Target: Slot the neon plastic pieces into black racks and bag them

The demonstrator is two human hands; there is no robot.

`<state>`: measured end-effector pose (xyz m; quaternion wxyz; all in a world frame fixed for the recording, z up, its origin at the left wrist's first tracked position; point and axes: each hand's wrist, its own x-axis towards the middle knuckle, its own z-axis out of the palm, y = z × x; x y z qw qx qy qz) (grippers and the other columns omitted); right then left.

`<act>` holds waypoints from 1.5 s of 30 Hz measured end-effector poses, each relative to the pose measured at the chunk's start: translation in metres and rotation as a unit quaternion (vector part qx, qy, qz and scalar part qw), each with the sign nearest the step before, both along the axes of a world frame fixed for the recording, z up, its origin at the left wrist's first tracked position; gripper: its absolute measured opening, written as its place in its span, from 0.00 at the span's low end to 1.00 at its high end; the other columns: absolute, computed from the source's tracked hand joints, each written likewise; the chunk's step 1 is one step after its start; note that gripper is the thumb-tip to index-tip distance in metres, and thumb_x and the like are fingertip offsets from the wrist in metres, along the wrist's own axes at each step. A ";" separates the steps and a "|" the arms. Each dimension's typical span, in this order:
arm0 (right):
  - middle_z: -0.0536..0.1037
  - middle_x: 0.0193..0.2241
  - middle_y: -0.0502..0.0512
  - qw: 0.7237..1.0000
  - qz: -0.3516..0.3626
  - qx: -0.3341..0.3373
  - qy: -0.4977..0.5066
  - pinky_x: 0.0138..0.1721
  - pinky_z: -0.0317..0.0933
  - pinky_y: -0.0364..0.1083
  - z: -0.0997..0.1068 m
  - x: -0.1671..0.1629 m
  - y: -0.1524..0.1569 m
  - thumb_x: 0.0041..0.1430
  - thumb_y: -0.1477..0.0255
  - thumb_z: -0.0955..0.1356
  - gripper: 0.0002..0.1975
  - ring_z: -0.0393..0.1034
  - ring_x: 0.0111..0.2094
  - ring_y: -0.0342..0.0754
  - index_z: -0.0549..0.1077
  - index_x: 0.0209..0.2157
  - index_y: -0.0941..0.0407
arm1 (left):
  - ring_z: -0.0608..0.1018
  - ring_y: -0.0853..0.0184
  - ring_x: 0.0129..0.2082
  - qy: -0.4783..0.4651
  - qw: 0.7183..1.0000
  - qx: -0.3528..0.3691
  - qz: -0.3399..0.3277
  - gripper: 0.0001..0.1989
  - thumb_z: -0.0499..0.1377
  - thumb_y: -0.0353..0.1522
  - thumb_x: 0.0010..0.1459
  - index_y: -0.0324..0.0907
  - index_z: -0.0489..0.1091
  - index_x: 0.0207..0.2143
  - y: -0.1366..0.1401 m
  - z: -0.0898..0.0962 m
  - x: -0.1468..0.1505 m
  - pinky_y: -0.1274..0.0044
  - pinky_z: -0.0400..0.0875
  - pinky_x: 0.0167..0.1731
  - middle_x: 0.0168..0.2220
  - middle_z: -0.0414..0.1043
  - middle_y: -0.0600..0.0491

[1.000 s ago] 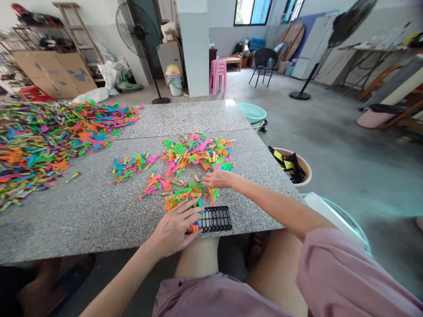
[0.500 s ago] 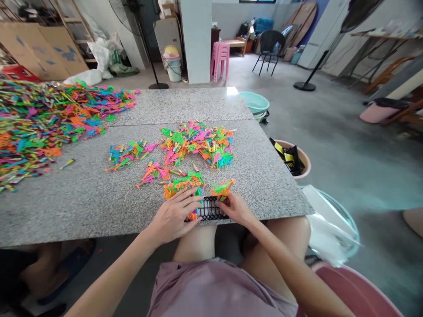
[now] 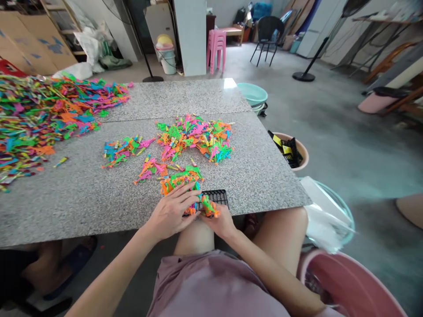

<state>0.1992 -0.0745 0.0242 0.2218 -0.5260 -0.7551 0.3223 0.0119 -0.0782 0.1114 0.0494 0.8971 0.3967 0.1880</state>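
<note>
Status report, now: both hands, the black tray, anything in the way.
Left hand spread over bright plastic pieces. Right hand holding green-and-orange pieces. Black grid tray at table's near edge, partly hidden by both hands.

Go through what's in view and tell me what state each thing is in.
Left hand, resting on packed pieces
Right hand, gripping orange-green pieces
Black lattice tray, partly filled
Central plastic pile, loose, jumbled
Pink stools, stacked
Black chair, upright
Peach basin, open, holding black racks
Pink basin, open
</note>
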 end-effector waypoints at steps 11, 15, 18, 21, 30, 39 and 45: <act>0.81 0.31 0.60 0.983 0.049 -0.025 -0.177 0.31 0.58 0.43 0.018 -0.021 0.003 0.55 0.77 0.67 0.06 0.76 0.33 0.52 0.75 0.35 0.58 | 0.65 0.52 0.62 0.040 0.997 -0.058 -0.001 0.27 0.63 0.32 0.54 0.46 0.65 0.57 -0.006 0.018 0.009 0.57 0.60 0.62 0.56 0.69 0.48; 0.81 0.35 0.60 0.988 0.072 -0.012 -0.133 0.32 0.60 0.44 0.020 -0.014 0.003 0.55 0.78 0.68 0.10 0.76 0.35 0.52 0.74 0.40 0.58 | 0.68 0.52 0.59 0.041 0.999 -0.006 0.014 0.16 0.61 0.35 0.59 0.44 0.71 0.50 -0.005 0.010 0.010 0.57 0.63 0.60 0.51 0.72 0.48; 0.80 0.34 0.54 0.989 0.133 -0.036 -0.055 0.32 0.61 0.42 0.025 0.004 0.024 0.50 0.77 0.72 0.12 0.75 0.32 0.49 0.74 0.38 0.56 | 0.67 0.54 0.60 0.038 0.999 0.009 0.018 0.14 0.61 0.32 0.60 0.45 0.71 0.49 -0.004 0.001 0.008 0.58 0.63 0.60 0.52 0.72 0.49; 0.79 0.33 0.51 0.996 0.081 -0.006 -0.029 0.35 0.62 0.42 0.031 0.015 0.072 0.53 0.77 0.71 0.08 0.73 0.32 0.46 0.74 0.37 0.55 | 0.67 0.54 0.61 0.037 0.999 0.005 0.021 0.13 0.61 0.32 0.60 0.45 0.72 0.48 -0.004 -0.001 0.006 0.58 0.64 0.60 0.52 0.72 0.50; 0.74 0.44 0.62 0.860 0.317 0.310 -0.251 0.38 0.63 0.44 0.019 -0.054 0.184 0.66 0.80 0.59 0.13 0.66 0.47 0.51 0.74 0.39 0.60 | 0.67 0.53 0.61 0.040 0.999 -0.005 0.025 0.13 0.61 0.34 0.61 0.45 0.72 0.48 -0.004 0.003 0.007 0.58 0.66 0.59 0.52 0.72 0.49; 0.72 0.48 0.64 0.938 0.196 0.277 -0.066 0.50 0.64 0.50 -0.007 0.047 0.149 0.65 0.80 0.58 0.14 0.67 0.50 0.51 0.70 0.47 0.59 | 0.67 0.53 0.61 0.011 0.999 -0.014 0.033 0.13 0.61 0.32 0.59 0.46 0.72 0.48 -0.005 0.002 0.009 0.59 0.64 0.60 0.51 0.72 0.50; 0.74 0.33 0.55 0.988 -0.037 0.074 0.134 0.38 0.68 0.48 -0.025 0.067 0.103 0.59 0.68 0.64 0.06 0.71 0.35 0.49 0.70 0.35 0.56 | 0.68 0.54 0.60 -0.002 1.000 0.004 0.031 0.11 0.60 0.32 0.60 0.45 0.73 0.46 -0.004 -0.001 0.008 0.58 0.64 0.61 0.50 0.73 0.49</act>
